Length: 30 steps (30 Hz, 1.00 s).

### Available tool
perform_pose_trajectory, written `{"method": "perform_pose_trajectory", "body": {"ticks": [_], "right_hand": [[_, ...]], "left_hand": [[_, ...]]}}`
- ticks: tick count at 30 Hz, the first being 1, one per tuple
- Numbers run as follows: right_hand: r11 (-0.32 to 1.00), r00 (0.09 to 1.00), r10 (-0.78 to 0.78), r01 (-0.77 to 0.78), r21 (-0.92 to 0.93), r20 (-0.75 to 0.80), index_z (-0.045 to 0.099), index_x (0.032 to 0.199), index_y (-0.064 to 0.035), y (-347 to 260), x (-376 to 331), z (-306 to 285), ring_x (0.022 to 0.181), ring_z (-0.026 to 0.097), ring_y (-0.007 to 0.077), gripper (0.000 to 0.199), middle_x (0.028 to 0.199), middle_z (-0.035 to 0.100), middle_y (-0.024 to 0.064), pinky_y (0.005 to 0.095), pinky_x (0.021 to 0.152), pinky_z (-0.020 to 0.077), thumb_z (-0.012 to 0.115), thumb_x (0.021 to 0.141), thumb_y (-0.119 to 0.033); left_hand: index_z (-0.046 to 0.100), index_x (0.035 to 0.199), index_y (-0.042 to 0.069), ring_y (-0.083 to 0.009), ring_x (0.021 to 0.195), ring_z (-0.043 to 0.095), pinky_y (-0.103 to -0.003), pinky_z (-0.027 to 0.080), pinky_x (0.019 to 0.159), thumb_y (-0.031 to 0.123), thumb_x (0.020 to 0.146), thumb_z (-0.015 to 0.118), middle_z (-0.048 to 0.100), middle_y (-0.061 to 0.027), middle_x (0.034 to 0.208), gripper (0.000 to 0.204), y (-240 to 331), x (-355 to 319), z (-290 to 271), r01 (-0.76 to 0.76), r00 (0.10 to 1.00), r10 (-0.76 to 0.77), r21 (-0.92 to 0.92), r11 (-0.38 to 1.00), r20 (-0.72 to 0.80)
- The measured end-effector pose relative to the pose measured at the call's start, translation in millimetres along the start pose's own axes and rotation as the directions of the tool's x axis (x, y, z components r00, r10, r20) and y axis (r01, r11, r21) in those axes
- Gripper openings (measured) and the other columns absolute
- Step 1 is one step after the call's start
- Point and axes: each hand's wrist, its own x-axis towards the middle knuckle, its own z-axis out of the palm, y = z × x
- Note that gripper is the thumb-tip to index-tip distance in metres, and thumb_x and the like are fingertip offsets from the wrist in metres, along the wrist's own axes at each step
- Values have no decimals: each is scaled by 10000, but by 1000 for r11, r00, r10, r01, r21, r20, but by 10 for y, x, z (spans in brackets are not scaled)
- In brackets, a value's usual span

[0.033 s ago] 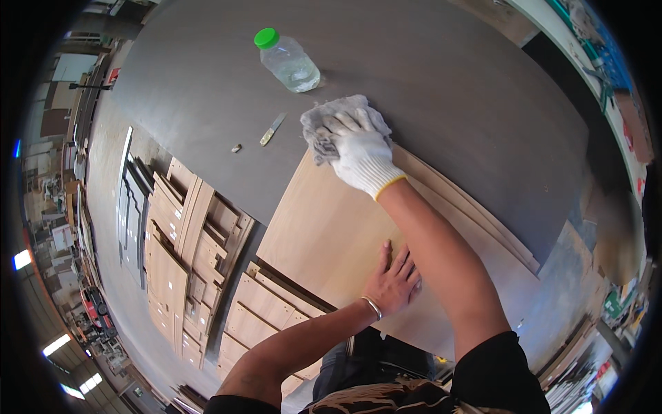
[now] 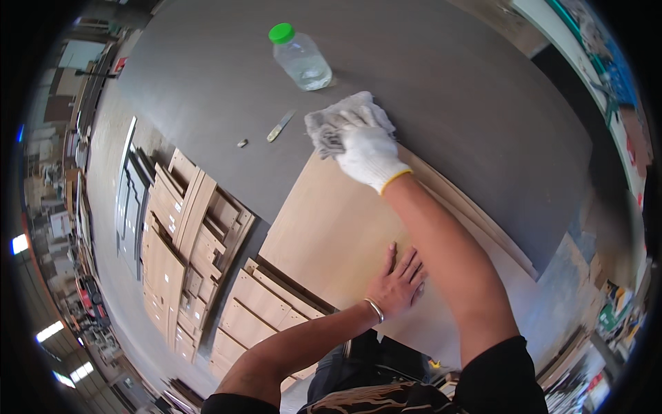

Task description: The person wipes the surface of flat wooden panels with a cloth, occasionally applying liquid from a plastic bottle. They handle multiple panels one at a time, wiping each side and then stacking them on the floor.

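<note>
Slightly shifted grey rag [image 2: 321, 127] under the gloved right hand [image 2: 367, 146]

This is looking like a woodworking shop: a pale wooden panel [image 2: 310, 221] is lying on a broad grey worktable [image 2: 483, 103]. Left of the panel, stacks of cut boards [image 2: 165, 276] are spreading out, some showing small holes. Beyond its far left corner, a knife [image 2: 281, 126] is resting. Well left of it, ceiling lamps [image 2: 49, 332] are glowing; well right, mixed clutter [image 2: 614, 310] is crowding.
</note>
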Motion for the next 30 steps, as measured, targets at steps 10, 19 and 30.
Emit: {"method": "perform_pose_trajectory", "body": {"ticks": [10,19,30], "right_hand": [[-10,709,582,-483,875,398,516,1523,-28,628,-1385,-821,1235,535,69,463,1441,568,-25,220,958,424,558,1066,-88],[988,993,115,-116,106,11,652,1423,-112,106,-1071,-562,1479,444,387,522,1519,579,153,559,1270,256,711,913,-210],[977,952,57,-115,178,302,603,1447,-78,-73,-69,-126,1479,412,403,549,1546,543,155,532,1266,264,682,931,-247]], "left_hand": [[322,1647,91,-243,1636,132,-569,67,1317,338,1005,573,191,-91,1760,733,106,223,-44,-117,983,101,-99,988,-153],[383,1606,66,-265,1621,200,-558,128,1314,332,925,653,283,-139,1725,779,-267,-54,-327,51,976,-85,-170,984,-198],[406,1603,122,-262,1585,277,-523,143,1320,368,989,590,353,-65,1696,686,-595,-183,-340,59,961,-80,-86,995,-266]]}}
